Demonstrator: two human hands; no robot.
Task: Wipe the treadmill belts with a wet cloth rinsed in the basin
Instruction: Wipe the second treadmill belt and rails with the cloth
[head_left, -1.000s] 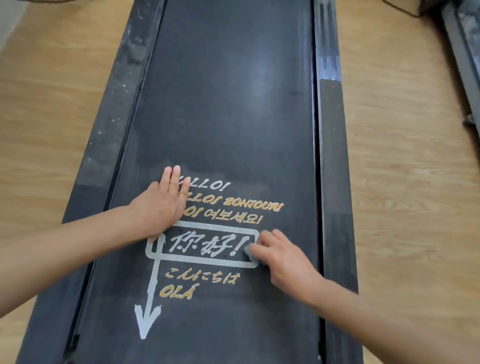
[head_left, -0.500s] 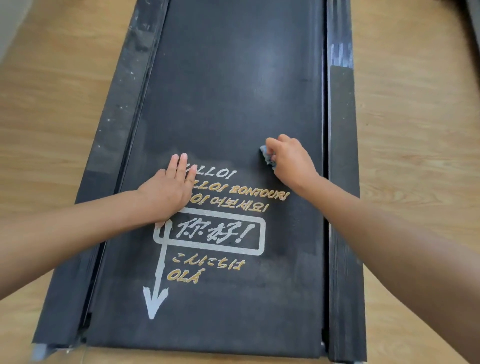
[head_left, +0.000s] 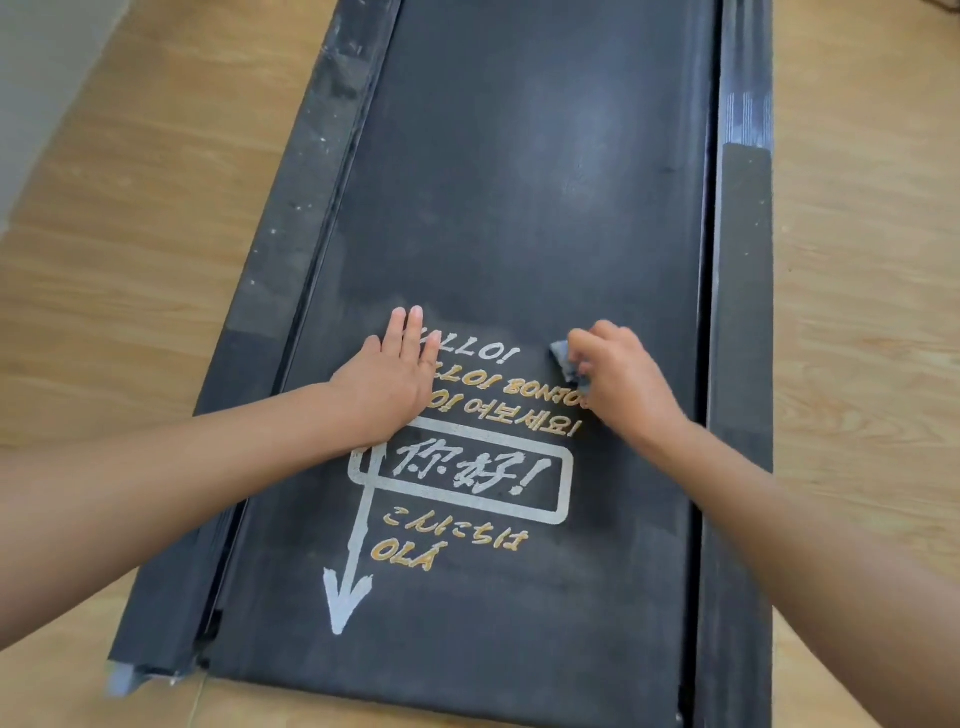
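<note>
The right grip (head_left: 626, 387), right of centre, is curled tight round a small grey cloth (head_left: 565, 359) that touches the treadmill belt (head_left: 519, 182) beside the upper right end of the gold lettering (head_left: 519, 415). The left grip (head_left: 389, 382) lies flat at centre left, fingers straight, pressing the belt. To wipe well, I judge: firm, overlapping strokes across to the side rail (head_left: 743, 312) at frame right, the flat grip steadying the belt.

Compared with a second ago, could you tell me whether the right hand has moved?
Yes. The right hand, gripping the cloth, went up the belt, from the right end of the white box to the gold BONJOUR line.
</note>
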